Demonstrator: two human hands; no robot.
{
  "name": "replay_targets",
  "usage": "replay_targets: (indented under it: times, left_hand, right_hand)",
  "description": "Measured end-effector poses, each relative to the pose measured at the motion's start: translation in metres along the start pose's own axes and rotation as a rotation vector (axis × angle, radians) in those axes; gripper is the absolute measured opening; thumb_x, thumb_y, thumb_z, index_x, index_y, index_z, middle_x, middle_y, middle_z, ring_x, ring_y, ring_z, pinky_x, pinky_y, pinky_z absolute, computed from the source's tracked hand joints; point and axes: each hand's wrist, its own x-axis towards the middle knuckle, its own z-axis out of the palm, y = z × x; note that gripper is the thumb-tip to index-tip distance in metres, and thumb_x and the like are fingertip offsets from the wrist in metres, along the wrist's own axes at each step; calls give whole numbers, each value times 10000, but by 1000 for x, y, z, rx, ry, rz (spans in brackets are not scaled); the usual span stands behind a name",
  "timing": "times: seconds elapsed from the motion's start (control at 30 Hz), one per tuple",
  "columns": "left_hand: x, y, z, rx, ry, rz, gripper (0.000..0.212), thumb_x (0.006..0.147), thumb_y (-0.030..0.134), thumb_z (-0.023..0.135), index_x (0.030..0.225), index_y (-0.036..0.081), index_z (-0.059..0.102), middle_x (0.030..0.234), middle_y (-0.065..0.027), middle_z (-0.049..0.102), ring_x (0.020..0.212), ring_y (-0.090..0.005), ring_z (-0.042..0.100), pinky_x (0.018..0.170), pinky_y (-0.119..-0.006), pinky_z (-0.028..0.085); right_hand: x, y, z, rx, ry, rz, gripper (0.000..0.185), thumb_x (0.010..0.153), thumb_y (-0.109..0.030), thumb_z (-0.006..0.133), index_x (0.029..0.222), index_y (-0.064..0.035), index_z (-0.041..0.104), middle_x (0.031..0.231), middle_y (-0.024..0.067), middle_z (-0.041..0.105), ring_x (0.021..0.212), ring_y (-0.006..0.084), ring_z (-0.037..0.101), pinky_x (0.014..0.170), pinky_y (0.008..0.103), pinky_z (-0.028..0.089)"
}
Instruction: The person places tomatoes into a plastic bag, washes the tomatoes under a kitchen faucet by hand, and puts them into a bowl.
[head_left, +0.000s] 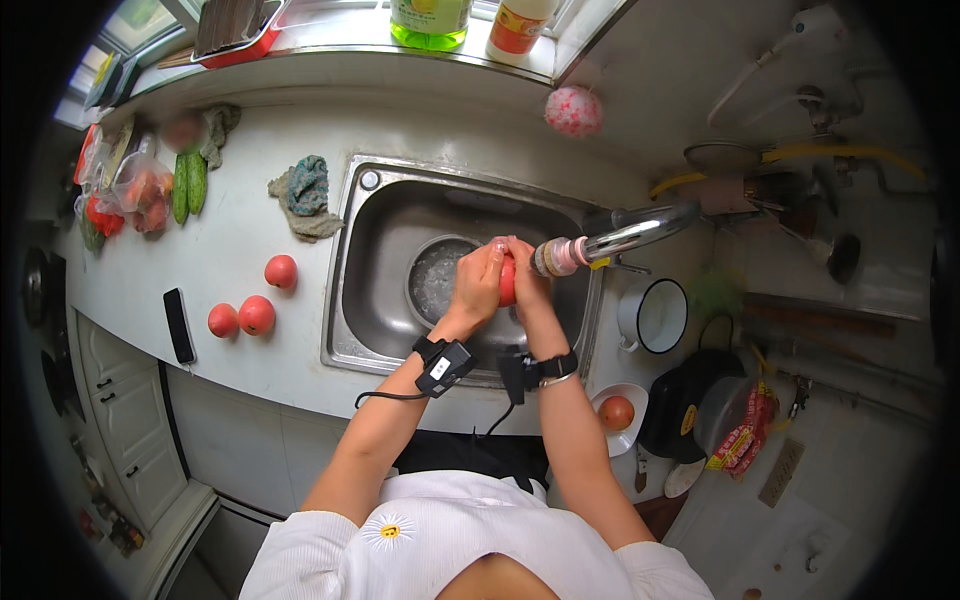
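Between my two hands is a red tomato (508, 282), held over the right part of a stainless steel sink (379, 300). My left hand (478, 281) wraps its left side, and my right hand (529, 279) presses on its right side. A chrome faucet (630, 238) with a pink-banded nozzle reaches in from the right, its tip close beside my right hand. Below my left hand, a round metal bowl (431, 279) with bubbly water stands in the sink. The hands hide part of the bowl and of the tomato.
Left of the sink lie several tomatoes (257, 315), a phone (178, 325), crumpled cloths (306, 199) and cucumbers (189, 186) near bagged produce (142, 195). On the right stand a white enamel mug (652, 316), a white dish (628, 439) holding a tomato (616, 412), and a knife (641, 471).
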Motion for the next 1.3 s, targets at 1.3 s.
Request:
replay_targets:
  times: [1.3]
  left_hand:
    - [-3, -21, 9, -1040, -332, -552, 379, 900, 314, 341, 1031, 5, 517, 876, -124, 598, 751, -228, 600, 589, -356, 483]
  right_hand:
    - [3, 25, -43, 525, 314, -81, 134, 874, -158, 501, 900, -31, 533, 806, 41, 580, 728, 112, 558, 676, 244, 451]
